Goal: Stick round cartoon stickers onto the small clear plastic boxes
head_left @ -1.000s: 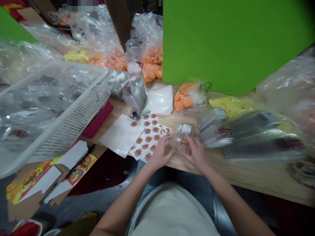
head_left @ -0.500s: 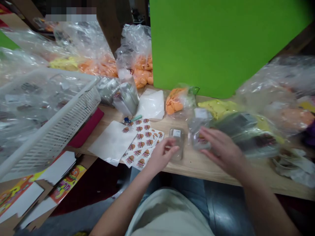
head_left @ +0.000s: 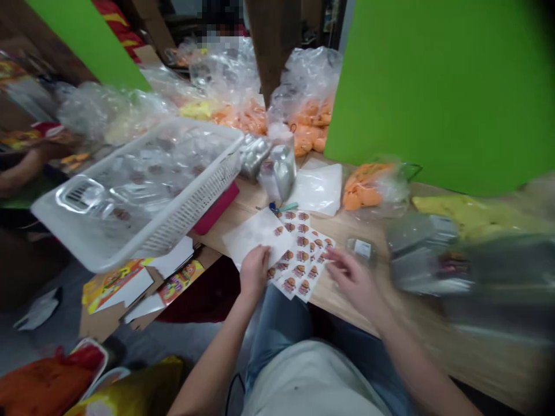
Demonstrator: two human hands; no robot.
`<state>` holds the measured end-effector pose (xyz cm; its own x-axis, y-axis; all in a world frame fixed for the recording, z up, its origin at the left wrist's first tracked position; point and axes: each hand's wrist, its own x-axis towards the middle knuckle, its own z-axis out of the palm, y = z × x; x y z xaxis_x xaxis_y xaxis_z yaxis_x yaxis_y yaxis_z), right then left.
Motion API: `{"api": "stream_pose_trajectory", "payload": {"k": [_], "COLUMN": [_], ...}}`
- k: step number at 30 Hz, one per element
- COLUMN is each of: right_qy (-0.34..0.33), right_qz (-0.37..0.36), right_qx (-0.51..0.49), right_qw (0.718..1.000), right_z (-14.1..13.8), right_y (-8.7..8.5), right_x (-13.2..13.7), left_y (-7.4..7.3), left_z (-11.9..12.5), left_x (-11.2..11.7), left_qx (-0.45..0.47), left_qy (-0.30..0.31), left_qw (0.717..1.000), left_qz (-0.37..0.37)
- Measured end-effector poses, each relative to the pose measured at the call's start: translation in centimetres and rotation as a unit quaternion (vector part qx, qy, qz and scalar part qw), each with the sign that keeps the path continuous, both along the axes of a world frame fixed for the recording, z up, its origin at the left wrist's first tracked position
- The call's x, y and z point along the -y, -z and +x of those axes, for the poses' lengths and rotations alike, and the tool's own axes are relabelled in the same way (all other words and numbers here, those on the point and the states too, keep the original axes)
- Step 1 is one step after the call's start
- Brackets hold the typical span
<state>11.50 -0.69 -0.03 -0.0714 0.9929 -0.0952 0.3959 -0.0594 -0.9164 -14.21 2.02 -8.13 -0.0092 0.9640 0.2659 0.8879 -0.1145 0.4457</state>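
My left hand (head_left: 255,270) pinches the front edge of a mostly bare white sticker sheet (head_left: 247,234), with one burger sticker (head_left: 278,230) near its right corner. Overlapping it on the right, sheets full of burger stickers (head_left: 302,254) lie on the table. Just past their right edge is my right hand (head_left: 352,280), its fingers a little apart and nothing visible in them. A clear plastic box (head_left: 362,248) with a white label sits behind that hand, partly hidden by it. Farther right are more clear boxes (head_left: 427,254), blurred, one bearing a burger sticker.
A white basket (head_left: 173,222) of clear boxes stands at left on a dark pink container (head_left: 217,208). Behind the sheets are stacked clear boxes (head_left: 277,173), white plastic bags (head_left: 318,188) and a bag of orange pieces (head_left: 366,188). A green panel (head_left: 433,98) rises behind. Another person's arm (head_left: 26,167) shows far left.
The view has swung left. My left hand has moved from beside the labelled box to the bare sticker sheet. My right hand has left the clear box at right and come to the sticker sheets.
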Motion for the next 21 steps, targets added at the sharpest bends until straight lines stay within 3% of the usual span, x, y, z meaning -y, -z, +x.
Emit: {"api": "stream_pose_trajectory", "payload": {"k": [2,4,8,10,12,13,15,16,18,19,21], "right_qy": [0.013,0.061,0.092,0.061,0.004,-0.03,-0.096,-0.127,-0.16,-0.145,-0.034], "right_qz": [-0.084,-0.088,-0.038,-0.03,-0.039,-0.052,-0.089,-0.105,-0.093,-0.054,0.084], "right_qx": [-0.048,-0.005,0.046,0.019,-0.051,-0.092,-0.151,-0.155,-0.122,-0.085,0.03], "right_qw": [0.995,0.994,0.994,0.997,0.998,0.994,0.98,0.974,0.975,0.984,0.995], "right_z": [-5.2,-8.5,-10.0,-9.5,-8.5,-8.0,-6.7,-6.0,-4.9,-4.4,-3.9], "right_y": [2.6,4.6,5.6,5.0,4.2,3.8,2.9,2.4,1.5,1.1,0.5], "right_x": [-2.5,-4.9,-7.4,-7.2,-6.5,-6.1,-5.3,-5.0,-4.6,-4.4,-3.9], "left_y": [0.5,1.0,1.2,-0.1,-2.6,-4.1,-7.2,-8.5,-10.3,-10.7,-10.7], "left_z": [0.3,0.7,0.8,0.3,-0.7,-1.3,-2.4,-2.8,-3.1,-2.9,-2.0], "left_x": [0.4,1.0,2.1,1.8,0.3,-0.9,-3.8,-5.3,-7.7,-8.6,-9.1], "left_qx": [0.029,0.06,0.137,0.162,0.151,0.134,0.123,0.137,0.18,0.202,0.246], "left_qy": [0.013,0.028,0.08,0.056,0.023,0.031,0.102,0.163,0.301,0.342,0.345], "left_qw": [0.999,0.998,0.987,0.985,0.987,0.989,0.987,0.976,0.91,0.862,0.786], "left_qz": [0.011,0.017,0.011,0.024,0.049,0.051,0.012,-0.038,-0.221,-0.314,-0.45]}}
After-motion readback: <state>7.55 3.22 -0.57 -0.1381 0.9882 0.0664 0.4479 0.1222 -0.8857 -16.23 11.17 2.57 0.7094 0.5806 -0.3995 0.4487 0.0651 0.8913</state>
